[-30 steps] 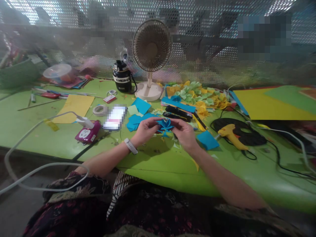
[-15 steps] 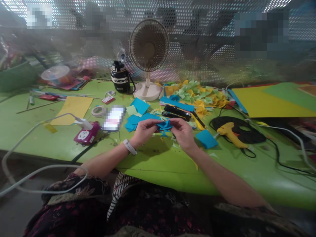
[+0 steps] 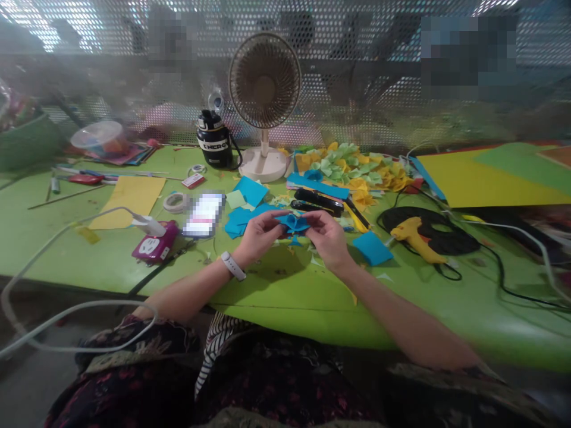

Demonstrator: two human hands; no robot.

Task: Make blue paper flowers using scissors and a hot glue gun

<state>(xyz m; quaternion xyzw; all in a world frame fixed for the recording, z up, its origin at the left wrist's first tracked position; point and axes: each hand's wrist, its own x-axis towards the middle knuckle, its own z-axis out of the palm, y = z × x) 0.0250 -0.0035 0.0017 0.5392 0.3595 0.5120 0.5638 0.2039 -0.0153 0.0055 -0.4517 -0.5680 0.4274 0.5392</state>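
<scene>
Between both hands, just above the table, is a blue paper flower (image 3: 294, 222) with its petals spread and a hollow in the middle. My left hand (image 3: 263, 233) pinches its left edge, and a pale watch band circles that wrist. Closed on the opposite edge is my right hand (image 3: 328, 239). More blue paper pieces (image 3: 238, 220) lie left of the flower, partly behind my left hand. A black stapler (image 3: 316, 203) rests just beyond my fingers. To the right of my right hand lies a square stack of blue paper (image 3: 372, 248).
A yellow glue gun (image 3: 414, 238) lies at right on coiled black cable. Yellow and green paper flowers (image 3: 357, 166) are heaped at the back, beside a fan (image 3: 264, 163) and a black bottle (image 3: 215, 145). At left are a phone (image 3: 204, 215), tape roll (image 3: 175, 203) and purple power adapter (image 3: 156, 242).
The blue paper flower has tipped and spread wider between my fingers, so its hollow middle now shows. Both hands keep hold of it. The view has shifted slightly.
</scene>
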